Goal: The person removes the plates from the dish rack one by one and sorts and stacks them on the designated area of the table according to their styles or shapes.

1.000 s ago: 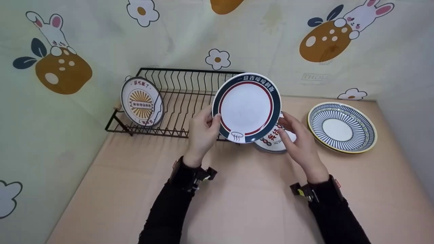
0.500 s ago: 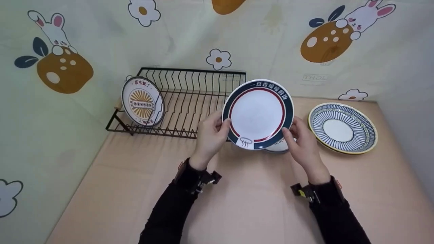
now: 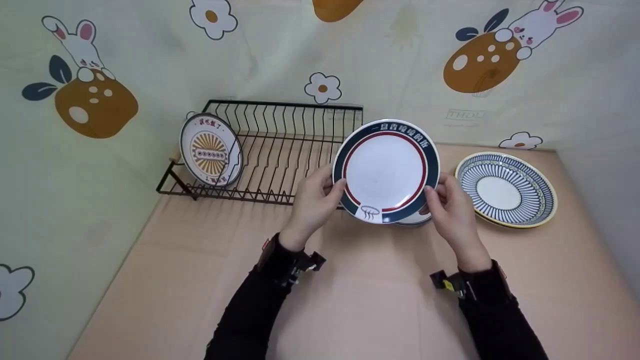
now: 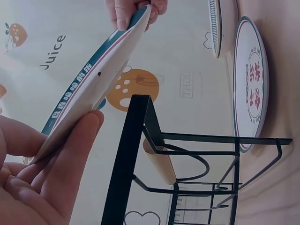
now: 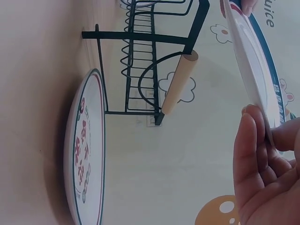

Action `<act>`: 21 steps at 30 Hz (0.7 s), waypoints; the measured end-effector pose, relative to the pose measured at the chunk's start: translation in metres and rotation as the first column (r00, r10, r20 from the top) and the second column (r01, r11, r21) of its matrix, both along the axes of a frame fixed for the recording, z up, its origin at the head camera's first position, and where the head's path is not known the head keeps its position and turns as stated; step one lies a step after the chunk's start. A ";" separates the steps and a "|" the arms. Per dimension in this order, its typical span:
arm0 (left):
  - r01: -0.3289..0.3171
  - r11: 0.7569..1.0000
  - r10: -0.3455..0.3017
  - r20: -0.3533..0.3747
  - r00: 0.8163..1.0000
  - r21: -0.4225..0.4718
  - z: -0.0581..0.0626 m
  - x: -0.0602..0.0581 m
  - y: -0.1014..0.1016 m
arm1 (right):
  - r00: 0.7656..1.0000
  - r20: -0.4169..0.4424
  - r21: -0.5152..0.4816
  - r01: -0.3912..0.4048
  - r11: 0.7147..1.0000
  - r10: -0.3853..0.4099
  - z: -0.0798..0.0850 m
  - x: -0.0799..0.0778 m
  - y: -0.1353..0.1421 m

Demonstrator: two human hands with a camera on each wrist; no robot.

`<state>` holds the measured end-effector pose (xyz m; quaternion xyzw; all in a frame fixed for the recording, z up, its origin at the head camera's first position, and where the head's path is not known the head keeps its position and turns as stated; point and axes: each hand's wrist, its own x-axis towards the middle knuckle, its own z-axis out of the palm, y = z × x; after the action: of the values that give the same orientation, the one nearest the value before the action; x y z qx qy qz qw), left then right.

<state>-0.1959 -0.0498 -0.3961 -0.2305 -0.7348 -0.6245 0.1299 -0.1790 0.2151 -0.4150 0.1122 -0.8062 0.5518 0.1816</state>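
A white plate (image 3: pixel 385 170) with a dark teal rim and a red ring is held up above the table, its face tilted toward me. My left hand (image 3: pixel 316 205) pinches its left edge, thumb on the front and fingers behind. On the opposite edge my right hand (image 3: pixel 456 215) pinches it the same way. Both wrist views show the plate's pale underside, clear of the table. Beneath it lies another white plate (image 4: pixel 251 84) with red lettering, mostly hidden in the head view.
Left of the hands stands a black wire dish rack (image 3: pixel 280 150) with wooden handles, holding a sunburst-patterned plate (image 3: pixel 210 150) upright at its left end. Blue-striped dishes (image 3: pixel 505 190) with a yellow rim lie stacked at the right. A printed cloth (image 3: pixel 270 60) hangs behind.
The held plate has moved right and slightly down, away from the rack. My right hand, apart from its edge one second ago, now grips it too.
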 end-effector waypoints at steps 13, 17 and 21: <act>-0.052 0.982 0.035 -0.094 0.995 -0.181 0.003 0.000 -0.005 | 0.993 0.032 0.015 0.113 0.994 -0.113 0.005 0.001 0.010; -0.140 0.957 0.104 -0.150 0.983 -0.255 0.007 0.000 -0.011 | 0.991 0.016 -0.016 0.135 0.991 -0.135 0.005 -0.002 0.016; -0.222 0.916 0.176 -0.164 0.971 -0.333 0.011 0.000 -0.018 | 0.991 0.009 -0.064 0.137 0.988 -0.137 0.005 -0.005 0.022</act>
<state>-0.1959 -0.0675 -0.3851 -0.2143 -0.8433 -0.4513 0.1979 -0.1836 0.2367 -0.4104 0.0494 -0.7943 0.5639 0.2207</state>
